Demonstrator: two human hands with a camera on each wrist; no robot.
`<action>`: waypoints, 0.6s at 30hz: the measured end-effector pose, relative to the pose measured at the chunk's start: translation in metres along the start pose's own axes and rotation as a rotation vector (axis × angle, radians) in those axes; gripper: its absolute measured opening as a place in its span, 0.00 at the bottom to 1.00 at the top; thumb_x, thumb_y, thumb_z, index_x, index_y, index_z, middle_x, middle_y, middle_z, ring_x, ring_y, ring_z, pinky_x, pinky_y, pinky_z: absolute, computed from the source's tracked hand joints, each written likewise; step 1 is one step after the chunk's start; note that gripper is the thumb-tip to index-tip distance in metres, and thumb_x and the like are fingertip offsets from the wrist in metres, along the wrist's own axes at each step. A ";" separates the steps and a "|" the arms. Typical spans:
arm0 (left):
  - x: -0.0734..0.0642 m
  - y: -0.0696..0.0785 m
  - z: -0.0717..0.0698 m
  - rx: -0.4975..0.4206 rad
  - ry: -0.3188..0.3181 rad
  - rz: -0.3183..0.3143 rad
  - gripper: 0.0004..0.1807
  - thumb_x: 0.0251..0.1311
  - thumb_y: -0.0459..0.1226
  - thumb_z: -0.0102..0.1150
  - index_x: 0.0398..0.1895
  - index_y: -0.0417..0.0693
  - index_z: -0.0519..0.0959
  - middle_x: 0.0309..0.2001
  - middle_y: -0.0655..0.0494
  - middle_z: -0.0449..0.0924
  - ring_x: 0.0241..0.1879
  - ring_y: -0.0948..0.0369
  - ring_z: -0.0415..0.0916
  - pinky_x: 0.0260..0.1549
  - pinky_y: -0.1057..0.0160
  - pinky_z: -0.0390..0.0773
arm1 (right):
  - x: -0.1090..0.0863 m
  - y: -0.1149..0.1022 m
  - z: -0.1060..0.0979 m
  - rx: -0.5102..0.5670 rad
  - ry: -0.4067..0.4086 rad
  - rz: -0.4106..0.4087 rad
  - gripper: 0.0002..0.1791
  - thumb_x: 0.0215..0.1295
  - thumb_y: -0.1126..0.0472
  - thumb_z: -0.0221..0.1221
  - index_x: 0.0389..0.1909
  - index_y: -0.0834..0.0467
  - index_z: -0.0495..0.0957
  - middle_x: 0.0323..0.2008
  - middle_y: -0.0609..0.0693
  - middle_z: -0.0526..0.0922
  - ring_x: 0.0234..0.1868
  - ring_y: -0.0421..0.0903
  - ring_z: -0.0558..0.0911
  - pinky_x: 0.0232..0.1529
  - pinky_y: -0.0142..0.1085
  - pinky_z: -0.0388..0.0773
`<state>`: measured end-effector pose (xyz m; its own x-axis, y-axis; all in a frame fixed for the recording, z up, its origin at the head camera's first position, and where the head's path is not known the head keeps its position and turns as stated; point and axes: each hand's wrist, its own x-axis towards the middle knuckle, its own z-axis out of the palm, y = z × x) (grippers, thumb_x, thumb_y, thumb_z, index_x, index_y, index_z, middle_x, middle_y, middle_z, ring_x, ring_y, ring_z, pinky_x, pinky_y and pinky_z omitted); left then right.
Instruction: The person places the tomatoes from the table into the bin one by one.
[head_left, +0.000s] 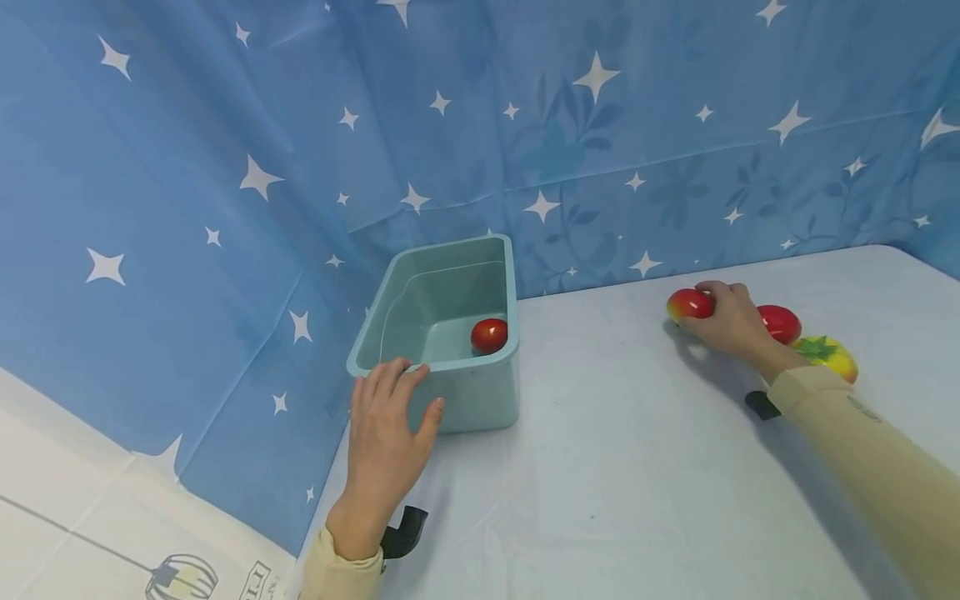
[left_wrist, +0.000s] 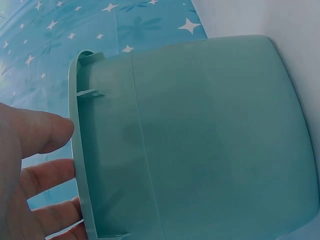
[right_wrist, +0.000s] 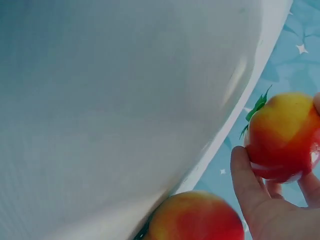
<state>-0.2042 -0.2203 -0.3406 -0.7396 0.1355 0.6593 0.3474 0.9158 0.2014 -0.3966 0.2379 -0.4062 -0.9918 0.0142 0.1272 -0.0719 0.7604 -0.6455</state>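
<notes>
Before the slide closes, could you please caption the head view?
Right hand grips a red fruit; left hand touches bin rim.

You are at a pale table (head_left: 600, 492) in a draped corner, with creased blue cloth (head_left: 480, 142) printed with white stars (head_left: 597, 77) and leaves (head_left: 602, 117) before and left of you, and a cream stretch (head_left: 60, 458) bearing a whisk-like drawing (head_left: 181, 577); home or studio, you cannot tell

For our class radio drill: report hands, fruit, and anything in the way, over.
Right hand gripping red-yellow fruit. Left hand touching bin. Held fruit outside bin. Bin's raised sides possibly in the way.
</notes>
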 end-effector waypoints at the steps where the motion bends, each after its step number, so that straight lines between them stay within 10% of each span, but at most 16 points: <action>1: 0.000 0.000 0.000 0.001 -0.002 0.000 0.23 0.57 0.39 0.68 0.57 0.45 0.79 0.58 0.48 0.73 0.63 0.49 0.64 0.67 0.35 0.51 | -0.001 -0.001 0.000 0.010 0.000 0.001 0.49 0.55 0.55 0.69 0.71 0.66 0.53 0.60 0.73 0.57 0.58 0.72 0.60 0.46 0.65 0.75; 18: 0.000 0.000 0.000 -0.001 0.002 0.001 0.24 0.56 0.38 0.70 0.56 0.44 0.79 0.58 0.47 0.73 0.63 0.48 0.64 0.67 0.35 0.51 | -0.012 -0.034 0.007 0.071 0.024 -0.100 0.48 0.55 0.57 0.70 0.71 0.66 0.53 0.63 0.71 0.61 0.61 0.71 0.62 0.49 0.64 0.75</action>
<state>-0.2040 -0.2199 -0.3403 -0.7379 0.1355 0.6612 0.3485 0.9154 0.2013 -0.3832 0.2073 -0.3906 -0.9766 -0.0431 0.2108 -0.1782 0.7111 -0.6802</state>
